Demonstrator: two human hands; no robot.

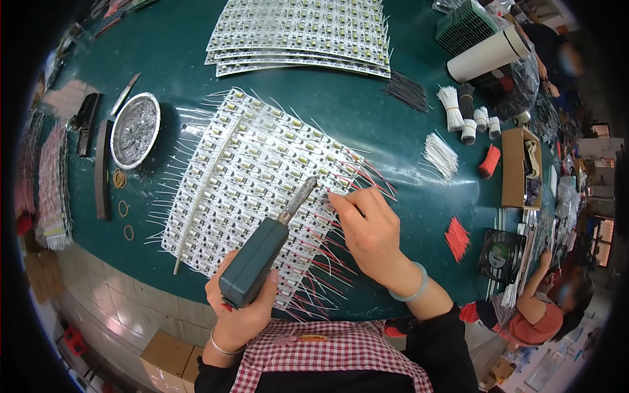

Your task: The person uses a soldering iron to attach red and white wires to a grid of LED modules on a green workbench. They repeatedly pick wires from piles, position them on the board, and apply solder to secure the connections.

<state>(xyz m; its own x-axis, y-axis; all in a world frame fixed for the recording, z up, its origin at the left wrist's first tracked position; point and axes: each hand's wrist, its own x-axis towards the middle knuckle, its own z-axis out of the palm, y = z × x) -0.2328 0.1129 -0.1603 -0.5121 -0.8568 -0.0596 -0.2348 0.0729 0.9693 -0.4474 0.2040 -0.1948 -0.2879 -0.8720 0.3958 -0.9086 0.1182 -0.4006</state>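
My left hand [241, 313] grips the dark teal handle of a soldering iron [262, 252], whose metal tip points up and right onto a panel of small white circuit boards [242, 177]. White wires stick out along the panel's left side and red wires [327, 252] along its lower right. My right hand [370, 232] rests on the right part of the panel, fingertips pinching a wire close to the iron's tip. A pale green bangle sits on that wrist.
A stack of similar panels [301, 33] lies at the back. A round foil dish [134, 130] and rubber bands lie left. Bundles of white [440, 156], black and red wires [457, 237], a cardboard box [521, 167] and a white roll [488, 54] are right. Another person [547, 308] sits lower right.
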